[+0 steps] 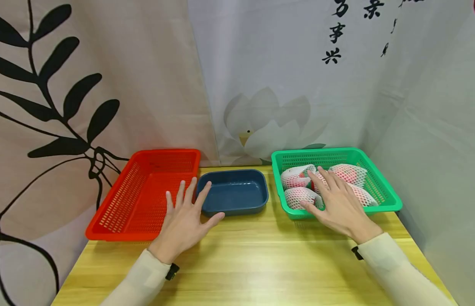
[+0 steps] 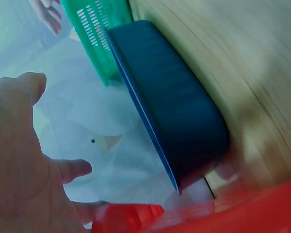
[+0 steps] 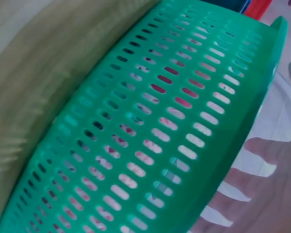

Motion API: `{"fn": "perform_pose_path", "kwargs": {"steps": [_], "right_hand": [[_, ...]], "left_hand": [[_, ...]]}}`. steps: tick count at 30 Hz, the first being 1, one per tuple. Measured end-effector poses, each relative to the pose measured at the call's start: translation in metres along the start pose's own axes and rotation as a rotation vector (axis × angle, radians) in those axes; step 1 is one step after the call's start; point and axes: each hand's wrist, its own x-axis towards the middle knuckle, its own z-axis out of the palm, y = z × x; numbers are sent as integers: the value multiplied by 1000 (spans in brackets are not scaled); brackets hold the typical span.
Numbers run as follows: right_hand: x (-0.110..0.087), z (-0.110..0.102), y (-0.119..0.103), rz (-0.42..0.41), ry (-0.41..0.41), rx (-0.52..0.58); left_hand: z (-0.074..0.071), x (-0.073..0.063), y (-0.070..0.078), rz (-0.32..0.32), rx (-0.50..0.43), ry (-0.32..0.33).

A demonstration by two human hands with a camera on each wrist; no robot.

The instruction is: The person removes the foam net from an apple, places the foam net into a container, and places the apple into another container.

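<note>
My left hand [image 1: 183, 227] is held with fingers spread between a red plastic basket [image 1: 153, 187] and a dark blue rectangular dish [image 1: 234, 194], holding nothing. In the head view its fingers overlap the basket's right side and the dish's left edge. My right hand [image 1: 342, 206] reaches over a green plastic basket [image 1: 384, 195], fingers extended. Inside lie several rounded pinkish-red things in white foam netting [image 1: 300, 197], partly hidden under that hand. Seen from the right wrist, the fingers [image 3: 247, 184] are beside the green basket's rim, and the netted things show through its slots.
All three containers stand in a row toward the back of a light wooden table [image 1: 245, 263]. Behind them hangs a pale curtain [image 1: 153, 85] printed with dark leaves, a lotus and characters. Another pale cloth [image 1: 436, 127] hangs along the right side.
</note>
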Motion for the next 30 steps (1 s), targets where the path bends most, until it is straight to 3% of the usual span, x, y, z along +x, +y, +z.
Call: {"fn": "perform_pose_path", "kwargs": {"steps": [15, 22, 30], "right_hand": [[15, -5, 1, -43, -21, -1], [29, -9, 5, -59, -30, -19], [49, -16, 0, -41, -89, 4]], "left_hand": [[22, 0, 28, 65, -63, 38], [28, 8, 39, 115, -79, 7], [29, 22, 50, 155, -56, 23]]}}
